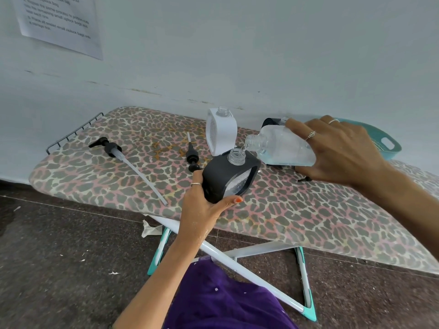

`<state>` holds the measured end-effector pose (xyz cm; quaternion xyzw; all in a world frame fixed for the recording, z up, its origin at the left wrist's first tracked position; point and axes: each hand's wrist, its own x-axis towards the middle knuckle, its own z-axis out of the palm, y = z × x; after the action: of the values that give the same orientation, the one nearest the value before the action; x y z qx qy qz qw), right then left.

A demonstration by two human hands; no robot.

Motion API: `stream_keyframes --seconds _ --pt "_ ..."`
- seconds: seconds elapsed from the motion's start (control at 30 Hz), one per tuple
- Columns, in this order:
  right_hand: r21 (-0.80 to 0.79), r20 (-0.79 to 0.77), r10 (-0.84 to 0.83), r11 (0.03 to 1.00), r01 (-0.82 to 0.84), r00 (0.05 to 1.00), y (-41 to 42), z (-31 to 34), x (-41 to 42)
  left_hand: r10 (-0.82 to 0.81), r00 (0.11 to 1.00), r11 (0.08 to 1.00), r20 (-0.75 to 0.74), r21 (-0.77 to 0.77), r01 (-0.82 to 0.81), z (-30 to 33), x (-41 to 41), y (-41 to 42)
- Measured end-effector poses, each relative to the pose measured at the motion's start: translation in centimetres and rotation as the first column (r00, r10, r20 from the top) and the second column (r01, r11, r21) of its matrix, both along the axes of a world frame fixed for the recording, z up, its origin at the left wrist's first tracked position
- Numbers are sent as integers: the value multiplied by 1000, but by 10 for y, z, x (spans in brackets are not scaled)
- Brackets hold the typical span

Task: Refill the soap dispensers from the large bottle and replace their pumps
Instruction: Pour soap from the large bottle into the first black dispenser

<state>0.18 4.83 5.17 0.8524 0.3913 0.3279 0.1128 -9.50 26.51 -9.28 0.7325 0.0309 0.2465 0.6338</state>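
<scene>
Large bottle [282, 147]: clear, tipped with long axis near level, neck pointing left, mouth just over the open neck of the black dispenser [229, 178]; right hand [337, 150] curls over its body. Black dispenser: tilted, neck up-right, gripped at its near-left end by left hand [204, 205] above the worktop [297, 210]. White dispenser [221, 132]: upright, pumpless, farther back. 2 pumps [114, 149] [192, 155] lie left.

Pale white wall [237, 55] behind, scuffed with dark marks low down. Printed paper sheet [59, 22] stuck on it at upper left. Low ironing board [297, 210] with leopard-print cover as worktop, wire rack [73, 132] at its left end, white and teal folding legs [306, 281] below. Dark speckled stone floor [59, 245], white scraps scattered on it.
</scene>
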Motion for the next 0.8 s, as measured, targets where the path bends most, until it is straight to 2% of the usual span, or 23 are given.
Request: stream_keyframes --seconds 0.13,0.8 --pt "-8 -11 9 1000 -9 1000 0 -1 0 32 999 998 7 47 -32 -2 1 1" --pt "-1 -12 -7 1000 7 1000 0 1 0 10 1000 1000 -3 -11 -10 -4 2 1"
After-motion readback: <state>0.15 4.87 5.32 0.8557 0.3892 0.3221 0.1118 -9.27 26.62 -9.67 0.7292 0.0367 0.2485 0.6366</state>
